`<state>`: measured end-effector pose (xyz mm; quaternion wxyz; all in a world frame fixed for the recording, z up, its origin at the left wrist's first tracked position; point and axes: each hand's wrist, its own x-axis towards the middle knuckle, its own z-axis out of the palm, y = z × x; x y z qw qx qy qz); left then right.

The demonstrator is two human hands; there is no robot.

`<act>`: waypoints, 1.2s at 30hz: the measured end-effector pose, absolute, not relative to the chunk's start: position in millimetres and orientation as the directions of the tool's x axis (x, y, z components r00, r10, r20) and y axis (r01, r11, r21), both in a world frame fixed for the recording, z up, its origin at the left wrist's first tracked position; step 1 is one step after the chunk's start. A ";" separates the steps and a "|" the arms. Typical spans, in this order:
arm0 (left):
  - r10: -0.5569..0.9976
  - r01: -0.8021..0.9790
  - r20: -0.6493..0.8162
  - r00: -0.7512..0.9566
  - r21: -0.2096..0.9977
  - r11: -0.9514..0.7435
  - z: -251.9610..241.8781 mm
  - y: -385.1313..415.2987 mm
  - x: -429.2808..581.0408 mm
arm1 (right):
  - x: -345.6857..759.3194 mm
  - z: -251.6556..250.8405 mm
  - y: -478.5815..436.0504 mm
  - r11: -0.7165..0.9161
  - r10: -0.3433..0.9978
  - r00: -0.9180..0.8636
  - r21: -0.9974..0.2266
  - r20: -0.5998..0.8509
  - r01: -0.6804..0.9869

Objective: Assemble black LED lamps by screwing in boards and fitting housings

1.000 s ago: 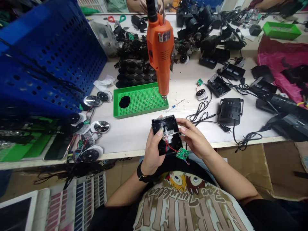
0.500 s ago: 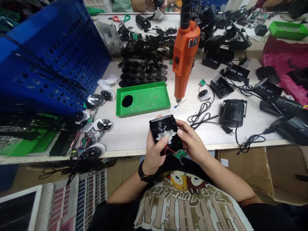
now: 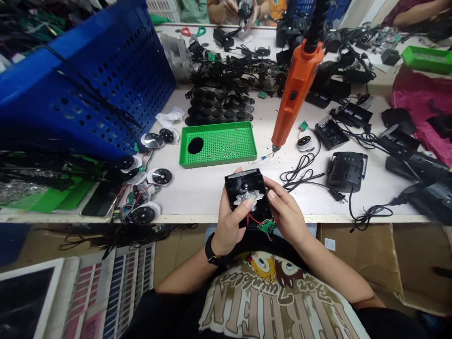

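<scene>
Near the table's front edge, a black housing (image 3: 245, 181) is held between both hands. My left hand (image 3: 231, 221) wraps its left side, with the thumb pressing on a clear plastic piece (image 3: 249, 197) inside. My right hand (image 3: 287, 212) grips the housing's right side, thumb by the rim. Red wires lead to a small green circuit board (image 3: 266, 226) that hangs at the housing's lower edge. Beyond the hands stands a green tray (image 3: 219, 162) with small screws and a black disc (image 3: 195, 145). An orange electric screwdriver (image 3: 295, 94) hangs to the right of the tray, tip down.
At the left stands a big blue basket (image 3: 116, 70), with round wired parts (image 3: 161, 176) beside it. Black housings (image 3: 346, 170) and coiled cables (image 3: 300, 172) lie at the right. A pink bag (image 3: 415, 101) is farther right. Another person's hands (image 3: 243, 9) work across the table.
The table and its items appear shifted slightly right in the view. The orange screwdriver now hangs more tilted. Both hands keep their hold on the housing. The other person's hands now show more fully.
</scene>
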<state>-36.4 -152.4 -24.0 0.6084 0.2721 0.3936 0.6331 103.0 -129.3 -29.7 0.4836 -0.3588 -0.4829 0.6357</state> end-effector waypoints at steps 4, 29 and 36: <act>0.982 -0.652 -0.167 -0.082 0.755 0.074 -15.9 -147.8 -33.3 | 113.2 -23.4 -128.1 0.304 0.952 -0.078 -0.949 0.298 0.083; 0.971 -0.803 -0.236 0.043 0.569 0.174 -11.2 -143.0 -31.0 | 114.3 -4.7 -112.5 0.666 0.746 -0.308 -0.653 0.591 0.361; 0.961 -0.818 -0.274 0.048 0.541 0.195 -6.6 -142.8 -31.2 | 111.0 -6.3 -112.3 0.648 0.762 -0.277 -0.684 0.586 0.336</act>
